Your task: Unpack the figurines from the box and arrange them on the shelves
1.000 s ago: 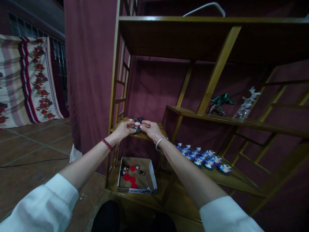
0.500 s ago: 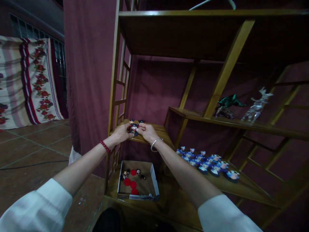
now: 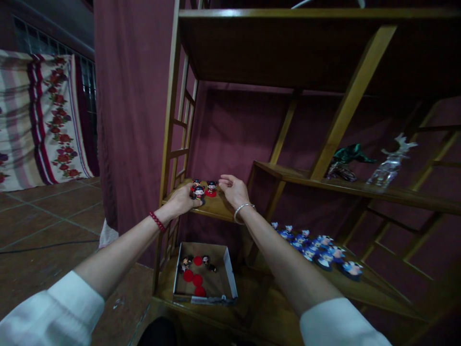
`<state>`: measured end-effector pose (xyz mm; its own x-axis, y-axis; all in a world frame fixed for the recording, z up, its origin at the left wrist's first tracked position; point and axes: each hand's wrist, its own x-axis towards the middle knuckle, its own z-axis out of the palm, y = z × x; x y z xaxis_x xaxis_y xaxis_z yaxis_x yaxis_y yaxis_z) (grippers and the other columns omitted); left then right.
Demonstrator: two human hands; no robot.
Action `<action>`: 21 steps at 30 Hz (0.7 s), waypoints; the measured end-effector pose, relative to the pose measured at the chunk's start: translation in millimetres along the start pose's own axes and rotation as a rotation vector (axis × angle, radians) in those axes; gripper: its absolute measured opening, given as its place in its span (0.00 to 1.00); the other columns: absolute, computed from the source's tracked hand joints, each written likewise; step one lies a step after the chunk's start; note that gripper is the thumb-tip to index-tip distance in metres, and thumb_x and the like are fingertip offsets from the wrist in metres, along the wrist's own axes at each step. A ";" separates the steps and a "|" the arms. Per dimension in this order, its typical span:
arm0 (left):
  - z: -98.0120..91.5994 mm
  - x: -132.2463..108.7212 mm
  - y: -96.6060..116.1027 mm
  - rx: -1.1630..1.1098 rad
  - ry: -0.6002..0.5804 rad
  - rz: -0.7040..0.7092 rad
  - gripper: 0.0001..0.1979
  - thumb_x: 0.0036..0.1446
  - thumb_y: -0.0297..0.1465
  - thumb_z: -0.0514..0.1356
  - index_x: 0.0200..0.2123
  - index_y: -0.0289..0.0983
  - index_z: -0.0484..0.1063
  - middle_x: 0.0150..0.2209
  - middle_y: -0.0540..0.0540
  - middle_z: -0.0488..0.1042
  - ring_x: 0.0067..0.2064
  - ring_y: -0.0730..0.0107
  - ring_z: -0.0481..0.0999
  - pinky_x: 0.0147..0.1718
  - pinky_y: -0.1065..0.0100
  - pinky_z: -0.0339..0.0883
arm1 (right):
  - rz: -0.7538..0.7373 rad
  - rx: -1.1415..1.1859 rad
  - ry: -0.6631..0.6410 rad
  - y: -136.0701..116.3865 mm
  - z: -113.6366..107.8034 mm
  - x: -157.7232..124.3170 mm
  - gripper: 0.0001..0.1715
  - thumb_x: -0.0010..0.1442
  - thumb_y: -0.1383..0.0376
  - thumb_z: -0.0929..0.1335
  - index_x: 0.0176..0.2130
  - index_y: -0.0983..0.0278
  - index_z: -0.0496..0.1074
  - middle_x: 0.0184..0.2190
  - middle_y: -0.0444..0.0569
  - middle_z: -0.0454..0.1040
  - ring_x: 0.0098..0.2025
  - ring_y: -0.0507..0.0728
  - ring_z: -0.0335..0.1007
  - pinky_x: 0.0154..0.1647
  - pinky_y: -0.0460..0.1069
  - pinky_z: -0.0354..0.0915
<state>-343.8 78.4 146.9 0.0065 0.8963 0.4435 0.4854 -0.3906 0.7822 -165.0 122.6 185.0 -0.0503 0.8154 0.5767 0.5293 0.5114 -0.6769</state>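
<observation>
My left hand (image 3: 182,199) is closed on a small black-haired doll figurine (image 3: 199,193) at the front edge of a wooden shelf (image 3: 219,207). Its thumb and fingers pinch the figurine low down, near a dark base. Behind it, partly covered, is a second figurine (image 3: 196,182). A third figurine (image 3: 211,187) stands upright on a red round base just to the right. My right hand (image 3: 234,190) hovers to the right of that one, fingers apart and holding nothing.
Below, an open cardboard box (image 3: 230,274) holds small dark figurines and several red discs (image 3: 197,279). Rows of blue-and-white figurines (image 3: 324,247) stand on the lower right shelf. A green ornament (image 3: 351,154) and a clear glass ornament (image 3: 391,163) sit on the middle shelf.
My right hand has let go of the front figurine and moved right, its fingers opening. My left hand keeps its hold. The figurine on the red base is now uncovered.
</observation>
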 end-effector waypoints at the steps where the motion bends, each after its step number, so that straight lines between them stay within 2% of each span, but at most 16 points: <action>1: -0.4 0.9 -0.6 0.002 -0.003 0.009 0.29 0.38 0.32 0.64 0.47 0.39 0.64 0.35 0.48 0.74 0.36 0.70 0.72 0.37 0.70 0.64 | 0.026 -0.006 -0.007 2.8 0.0 3.5 0.20 0.47 0.68 0.66 0.43 0.65 0.68 0.37 0.50 0.74 0.35 0.51 0.70 0.40 0.47 0.64; 6: -2.1 4.8 -3.0 -0.034 -0.009 0.020 0.30 0.37 0.32 0.65 0.47 0.37 0.64 0.34 0.48 0.74 0.35 0.70 0.72 0.36 0.70 0.64 | 0.123 0.005 -0.142 15.9 8.8 13.2 0.39 0.41 0.67 0.70 0.52 0.68 0.59 0.44 0.55 0.69 0.42 0.54 0.67 0.42 0.48 0.64; 9: -1.4 6.6 -3.9 -0.075 -0.001 0.013 0.30 0.36 0.31 0.65 0.47 0.36 0.64 0.34 0.48 0.74 0.34 0.70 0.72 0.36 0.70 0.64 | 0.153 0.051 -0.214 18.2 15.5 15.2 0.44 0.39 0.67 0.71 0.54 0.68 0.56 0.44 0.56 0.69 0.42 0.54 0.67 0.41 0.48 0.64; 14: -1.6 8.2 -5.0 -0.050 -0.004 0.023 0.31 0.37 0.32 0.65 0.48 0.37 0.63 0.35 0.47 0.74 0.36 0.69 0.72 0.37 0.70 0.64 | 0.139 0.085 -0.262 19.0 25.7 18.9 0.42 0.39 0.70 0.71 0.53 0.68 0.57 0.38 0.52 0.71 0.37 0.52 0.68 0.39 0.47 0.64; 21: -2.0 8.0 -5.7 0.010 -0.008 0.028 0.33 0.38 0.32 0.64 0.50 0.37 0.61 0.36 0.46 0.74 0.37 0.68 0.72 0.38 0.69 0.64 | 0.146 0.147 -0.203 29.0 36.6 22.8 0.34 0.38 0.72 0.72 0.46 0.67 0.64 0.29 0.45 0.73 0.29 0.49 0.68 0.36 0.46 0.65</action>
<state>-348.3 87.4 146.9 0.0270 0.8866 0.4617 0.4934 -0.4135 0.7653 -181.7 166.0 161.8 -0.1591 0.9135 0.3745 0.4154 0.4061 -0.8140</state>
